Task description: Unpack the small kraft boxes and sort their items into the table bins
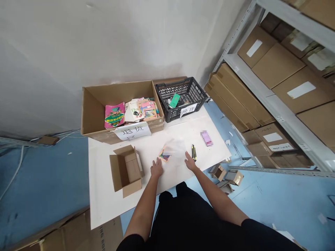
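Note:
A translucent plastic bag (178, 147) lies on the white table, and a small colourful booklet (165, 155) shows at its left end. I cannot tell whether the booklet is fully inside the bag. My right hand (190, 162) pinches the bag's right edge. Just left of the booklet, my left hand (156, 168) rests low over the table with its fingers apart, holding nothing I can see. A black and yellow box cutter (193, 153) lies right beside my right hand. To the left of my left hand stands an open small cardboard box (139, 184).
A large cardboard box (94, 130) with several books and a black plastic crate (175, 114) with a green item (174, 100) line the table's back. A blurred-out purple item (206, 138) lies at right. Shelves (267, 101) of cartons stand beyond the white table (104, 212).

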A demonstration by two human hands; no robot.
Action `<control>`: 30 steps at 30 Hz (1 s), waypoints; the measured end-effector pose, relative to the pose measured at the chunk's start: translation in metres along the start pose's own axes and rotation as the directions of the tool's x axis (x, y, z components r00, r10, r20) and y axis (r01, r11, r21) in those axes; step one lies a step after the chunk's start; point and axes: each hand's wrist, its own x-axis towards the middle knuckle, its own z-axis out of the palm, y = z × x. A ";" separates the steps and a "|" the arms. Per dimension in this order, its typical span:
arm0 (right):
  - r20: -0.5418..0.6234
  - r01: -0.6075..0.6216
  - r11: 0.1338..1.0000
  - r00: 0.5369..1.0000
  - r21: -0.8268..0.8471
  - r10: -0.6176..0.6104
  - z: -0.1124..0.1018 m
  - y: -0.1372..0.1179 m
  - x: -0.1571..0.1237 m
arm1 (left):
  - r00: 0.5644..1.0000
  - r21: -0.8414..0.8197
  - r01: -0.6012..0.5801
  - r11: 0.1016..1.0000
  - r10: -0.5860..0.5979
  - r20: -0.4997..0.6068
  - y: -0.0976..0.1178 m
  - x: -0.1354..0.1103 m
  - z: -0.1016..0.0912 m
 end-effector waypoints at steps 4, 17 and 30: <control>0.027 -0.305 0.949 0.951 -0.079 0.308 0.001 0.019 -0.003 | 0.998 0.052 0.064 0.997 -0.063 -0.010 -0.002 -0.014 0.021; 0.451 0.227 0.949 0.886 -0.220 -0.108 0.038 -0.046 0.037 | 0.965 -0.320 0.088 0.943 -0.160 -0.206 0.032 0.031 -0.004; 0.131 0.027 0.901 0.987 0.433 -0.092 -0.010 -0.055 0.039 | 0.961 -0.710 -0.108 0.696 -0.110 -0.254 0.045 -0.009 -0.050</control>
